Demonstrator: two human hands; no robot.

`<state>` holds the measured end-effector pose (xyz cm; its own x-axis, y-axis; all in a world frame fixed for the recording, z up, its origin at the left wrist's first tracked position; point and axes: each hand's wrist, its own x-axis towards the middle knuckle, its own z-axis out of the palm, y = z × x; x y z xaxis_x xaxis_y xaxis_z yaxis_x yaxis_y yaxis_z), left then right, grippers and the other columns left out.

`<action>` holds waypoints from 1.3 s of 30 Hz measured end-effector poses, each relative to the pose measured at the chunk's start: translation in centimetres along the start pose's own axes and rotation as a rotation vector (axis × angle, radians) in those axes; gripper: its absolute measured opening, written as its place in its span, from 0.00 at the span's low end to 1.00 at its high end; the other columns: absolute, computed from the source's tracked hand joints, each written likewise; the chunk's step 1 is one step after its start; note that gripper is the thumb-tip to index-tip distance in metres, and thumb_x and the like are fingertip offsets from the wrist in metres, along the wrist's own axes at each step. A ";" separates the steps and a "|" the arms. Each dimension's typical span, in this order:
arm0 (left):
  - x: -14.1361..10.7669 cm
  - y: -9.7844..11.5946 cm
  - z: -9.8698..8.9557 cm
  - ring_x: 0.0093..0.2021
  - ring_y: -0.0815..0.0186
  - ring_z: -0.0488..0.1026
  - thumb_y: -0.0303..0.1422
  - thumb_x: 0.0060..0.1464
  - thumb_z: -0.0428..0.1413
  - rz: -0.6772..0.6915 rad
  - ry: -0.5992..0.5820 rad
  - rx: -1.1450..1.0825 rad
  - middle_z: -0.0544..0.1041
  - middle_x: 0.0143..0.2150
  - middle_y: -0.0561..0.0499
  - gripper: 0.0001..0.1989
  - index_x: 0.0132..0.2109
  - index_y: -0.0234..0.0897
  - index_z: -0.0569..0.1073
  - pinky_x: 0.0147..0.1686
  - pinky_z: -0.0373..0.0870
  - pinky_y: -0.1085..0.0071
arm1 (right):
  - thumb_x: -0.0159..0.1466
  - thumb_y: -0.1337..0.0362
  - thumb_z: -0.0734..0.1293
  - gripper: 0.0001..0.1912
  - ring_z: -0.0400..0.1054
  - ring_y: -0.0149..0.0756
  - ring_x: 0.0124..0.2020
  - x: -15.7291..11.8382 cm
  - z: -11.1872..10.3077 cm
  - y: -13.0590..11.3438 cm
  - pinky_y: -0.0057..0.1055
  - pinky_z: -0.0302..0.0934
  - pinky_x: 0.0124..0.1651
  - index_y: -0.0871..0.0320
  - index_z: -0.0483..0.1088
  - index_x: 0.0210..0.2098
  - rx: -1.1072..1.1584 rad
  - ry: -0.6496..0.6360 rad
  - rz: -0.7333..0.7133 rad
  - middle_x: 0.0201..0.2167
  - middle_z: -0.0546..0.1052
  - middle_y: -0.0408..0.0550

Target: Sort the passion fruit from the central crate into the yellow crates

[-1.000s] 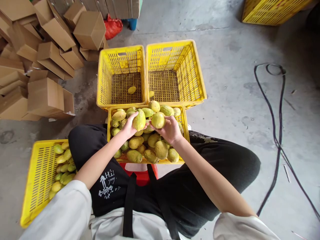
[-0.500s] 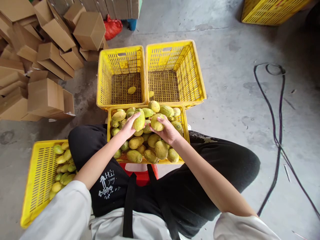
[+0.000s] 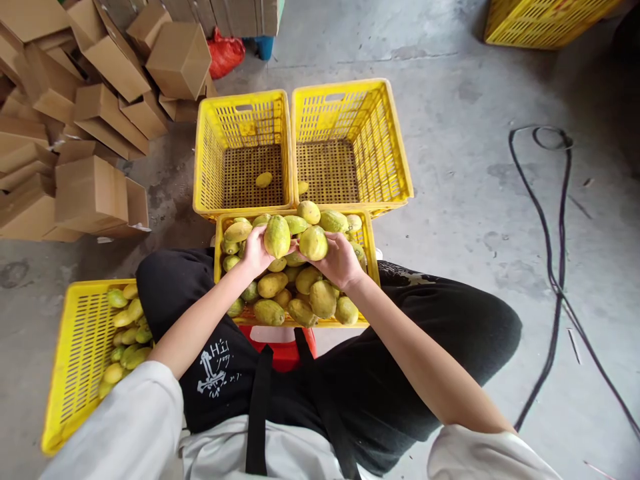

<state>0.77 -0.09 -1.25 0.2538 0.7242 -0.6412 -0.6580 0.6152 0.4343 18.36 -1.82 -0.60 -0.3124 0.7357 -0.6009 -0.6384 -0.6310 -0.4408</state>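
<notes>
My left hand (image 3: 258,253) is closed around a yellow-green papaya (image 3: 277,237), holding it upright. Beside it, my right hand (image 3: 341,260) grips a second, rounder papaya (image 3: 313,243) with its end facing up. Both fruits are held side by side just above a yellow crate (image 3: 370,267) heaped with papayas, some greener and some yellower. Among the pile lie a brownish-yellow papaya (image 3: 323,299) and a greener one (image 3: 269,312). My hands and the held fruits hide part of the heap.
Two deeper yellow crates stand beyond: the left crate (image 3: 200,160) has one papaya on its floor, the right crate (image 3: 400,153) one near its front corner. Another yellow crate (image 3: 70,360) of papayas is at my left. Cardboard boxes (image 3: 93,193) pile up at left; a black cable (image 3: 560,253) lies on the floor at right.
Both papayas have been turned in my hands. My thumbs have shifted from the fruits' tops to their sides, so more of each fruit's surface shows.
</notes>
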 end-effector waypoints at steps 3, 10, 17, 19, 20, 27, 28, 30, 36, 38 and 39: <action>0.0 0.0 -0.1 0.46 0.54 0.76 0.38 0.56 0.46 0.001 -0.007 -0.006 0.79 0.39 0.44 0.18 0.49 0.35 0.71 0.46 0.72 0.53 | 0.54 0.61 0.66 0.10 0.74 0.44 0.41 0.1 -0.1 0.0 0.43 0.74 0.41 0.54 0.68 0.36 0.003 0.037 -0.048 0.32 0.78 0.46; -0.4 -0.1 0.1 0.41 0.58 0.77 0.39 0.54 0.53 0.039 0.034 0.080 0.77 0.33 0.48 0.12 0.39 0.35 0.71 0.46 0.74 0.58 | 0.54 0.65 0.69 0.09 0.74 0.36 0.35 0.0 -0.3 0.5 0.39 0.74 0.41 0.53 0.65 0.32 -0.035 0.019 -0.067 0.32 0.76 0.40; -0.3 -0.2 0.1 0.40 0.58 0.77 0.39 0.54 0.53 0.014 0.011 0.151 0.77 0.31 0.48 0.12 0.42 0.36 0.72 0.40 0.75 0.62 | 0.56 0.59 0.65 0.08 0.74 0.42 0.39 -0.1 0.1 0.1 0.42 0.73 0.41 0.54 0.68 0.35 -0.024 0.017 -0.018 0.30 0.77 0.44; -0.4 -0.2 0.1 0.42 0.56 0.77 0.40 0.56 0.50 0.007 -0.025 0.135 0.78 0.34 0.47 0.14 0.44 0.36 0.72 0.41 0.75 0.61 | 0.55 0.58 0.63 0.10 0.73 0.46 0.41 -0.2 0.1 -0.1 0.45 0.73 0.41 0.54 0.68 0.35 -0.014 0.014 -0.002 0.31 0.78 0.46; -0.4 -0.2 0.1 0.44 0.55 0.76 0.41 0.56 0.48 0.009 -0.043 0.117 0.78 0.35 0.46 0.16 0.45 0.36 0.72 0.41 0.75 0.60 | 0.55 0.58 0.63 0.10 0.73 0.48 0.42 -0.2 0.1 -0.2 0.47 0.73 0.41 0.54 0.68 0.35 -0.011 0.009 -0.005 0.31 0.78 0.46; -0.4 0.1 0.2 0.48 0.53 0.75 0.36 0.56 0.44 0.027 -0.044 0.032 0.79 0.40 0.43 0.18 0.48 0.34 0.72 0.46 0.72 0.54 | 0.52 0.57 0.64 0.12 0.73 0.50 0.45 -0.1 -0.1 -0.4 0.49 0.72 0.43 0.53 0.68 0.36 -0.018 -0.030 -0.063 0.32 0.79 0.48; -0.4 0.1 0.2 0.48 0.53 0.75 0.37 0.56 0.45 0.034 -0.051 0.025 0.79 0.40 0.44 0.18 0.48 0.34 0.71 0.46 0.72 0.54 | 0.53 0.57 0.64 0.12 0.73 0.49 0.45 0.0 -0.1 -0.3 0.47 0.72 0.43 0.53 0.68 0.36 -0.018 -0.036 -0.077 0.32 0.79 0.47; -0.3 0.1 0.2 0.48 0.54 0.75 0.37 0.57 0.46 0.050 -0.066 0.020 0.78 0.39 0.45 0.17 0.48 0.35 0.71 0.47 0.72 0.54 | 0.55 0.58 0.65 0.10 0.73 0.47 0.46 0.1 -0.1 -0.3 0.44 0.72 0.44 0.53 0.68 0.36 -0.027 -0.057 -0.113 0.33 0.79 0.46; -0.4 0.0 0.1 0.48 0.56 0.75 0.36 0.56 0.50 0.065 -0.074 0.046 0.78 0.40 0.47 0.14 0.47 0.38 0.71 0.47 0.74 0.59 | 0.57 0.58 0.68 0.09 0.73 0.40 0.47 0.3 0.0 0.1 0.36 0.73 0.45 0.52 0.70 0.37 -0.046 -0.093 -0.191 0.35 0.79 0.42; -0.5 0.0 0.2 0.47 0.57 0.75 0.36 0.55 0.52 0.067 -0.088 0.082 0.78 0.40 0.48 0.14 0.46 0.37 0.72 0.47 0.74 0.61 | 0.58 0.59 0.67 0.09 0.73 0.39 0.46 0.2 -0.1 0.2 0.34 0.73 0.44 0.52 0.70 0.37 -0.041 -0.046 -0.171 0.35 0.79 0.41; -0.6 0.0 0.3 0.47 0.58 0.75 0.35 0.54 0.53 0.070 -0.098 0.107 0.78 0.40 0.48 0.13 0.46 0.37 0.72 0.47 0.74 0.62 | 0.58 0.59 0.67 0.08 0.73 0.38 0.45 0.1 -0.1 0.2 0.33 0.74 0.43 0.52 0.70 0.37 -0.037 -0.016 -0.157 0.34 0.79 0.41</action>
<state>0.83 -0.46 -0.71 0.2815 0.7901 -0.5445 -0.5987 0.5881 0.5438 18.26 -1.85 -0.83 -0.2225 0.8296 -0.5121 -0.6542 -0.5165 -0.5525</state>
